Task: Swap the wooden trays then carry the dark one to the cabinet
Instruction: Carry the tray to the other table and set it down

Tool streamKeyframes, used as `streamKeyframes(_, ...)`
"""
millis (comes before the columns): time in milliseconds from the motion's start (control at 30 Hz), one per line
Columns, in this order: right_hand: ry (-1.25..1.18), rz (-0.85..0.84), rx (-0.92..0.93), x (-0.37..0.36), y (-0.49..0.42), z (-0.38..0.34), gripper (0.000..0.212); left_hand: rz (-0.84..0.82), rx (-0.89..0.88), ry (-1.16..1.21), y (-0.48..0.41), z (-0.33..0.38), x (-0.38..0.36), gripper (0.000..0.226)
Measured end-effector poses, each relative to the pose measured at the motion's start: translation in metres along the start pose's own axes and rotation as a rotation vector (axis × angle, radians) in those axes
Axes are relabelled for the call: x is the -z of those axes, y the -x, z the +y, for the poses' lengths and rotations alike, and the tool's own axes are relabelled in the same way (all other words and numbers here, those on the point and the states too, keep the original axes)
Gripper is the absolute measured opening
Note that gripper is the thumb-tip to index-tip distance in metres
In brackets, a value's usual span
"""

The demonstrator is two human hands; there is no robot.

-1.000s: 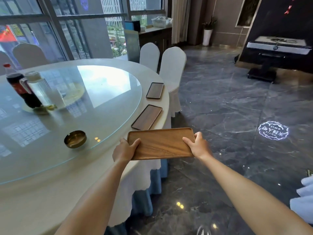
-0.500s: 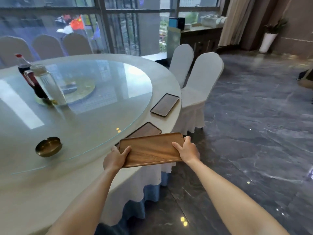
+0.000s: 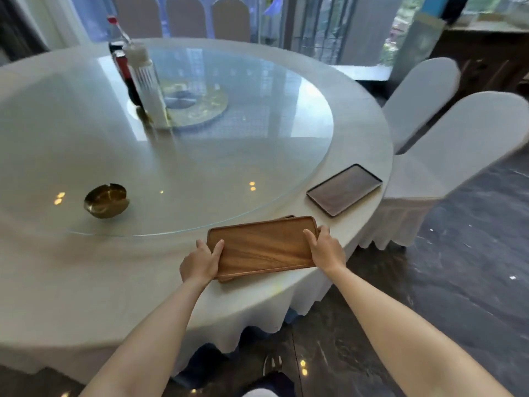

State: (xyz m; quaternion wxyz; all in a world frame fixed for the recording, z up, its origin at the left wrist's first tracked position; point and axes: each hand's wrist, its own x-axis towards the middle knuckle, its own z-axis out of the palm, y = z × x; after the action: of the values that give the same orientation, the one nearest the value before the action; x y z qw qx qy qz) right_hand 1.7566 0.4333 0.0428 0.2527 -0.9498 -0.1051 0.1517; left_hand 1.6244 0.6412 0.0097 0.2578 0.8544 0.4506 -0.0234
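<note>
A light brown wooden tray (image 3: pixel 262 245) is held level over the near edge of the round table (image 3: pixel 86 282). My left hand (image 3: pixel 200 260) grips its left end and my right hand (image 3: pixel 326 249) grips its right end. Just beyond its far edge a thin dark corner (image 3: pixel 288 216) of a second tray peeks out; the rest of that tray is hidden under the light one. A dark wooden tray (image 3: pixel 344 189) lies flat on the table rim to the right, apart from my hands.
A glass turntable (image 3: pixel 200 167) covers the table's middle, with a brass ashtray (image 3: pixel 105 200), a cola bottle (image 3: pixel 126 73) and a clear bottle (image 3: pixel 147 81) on it. Two white-covered chairs (image 3: pixel 446 156) stand at the right. A dark cabinet (image 3: pixel 486 64) stands by the window.
The view has swung left and down toward the table. The light tray in both hands has moved from beside the table to above its rim, covering the nearer dark tray.
</note>
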Motion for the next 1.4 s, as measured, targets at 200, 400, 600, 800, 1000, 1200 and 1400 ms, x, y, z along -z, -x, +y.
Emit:
streamKeyframes(200,0.141,-0.122,0.087,-0.016,-0.052,-0.013,0.037,-0.005,0.149,0.022,-0.016,-0.002,-0.015,0.048)
streamKeyframes(400,0.231,-0.211,0.139,-0.028,-0.077,-0.008,0.034,-0.016,0.205,0.007,-0.017,-0.007,-0.032,0.042)
streamKeyframes(600,0.329,-0.209,0.197,-0.033,-0.093,0.008,0.033,-0.017,0.181,-0.040,-0.022,-0.005,-0.046,0.040)
streamKeyframes(800,0.363,-0.245,0.252,-0.039,-0.099,0.014,0.033,0.013,0.189,-0.053,-0.022,-0.005,-0.050,0.039)
streamKeyframes(1000,0.359,-0.244,0.278,-0.039,-0.107,0.018,0.025,0.043,0.195,-0.078,-0.026,0.000,-0.053,0.037)
streamKeyframes(1200,0.438,-0.243,0.311,-0.039,-0.110,0.027,0.031,0.084,0.144,-0.121,-0.023,0.001,-0.059,0.034)
streamKeyframes(1400,0.433,-0.265,0.320,-0.038,-0.112,0.028,0.023,0.081,0.144,-0.126,-0.024,0.000,-0.057,0.036)
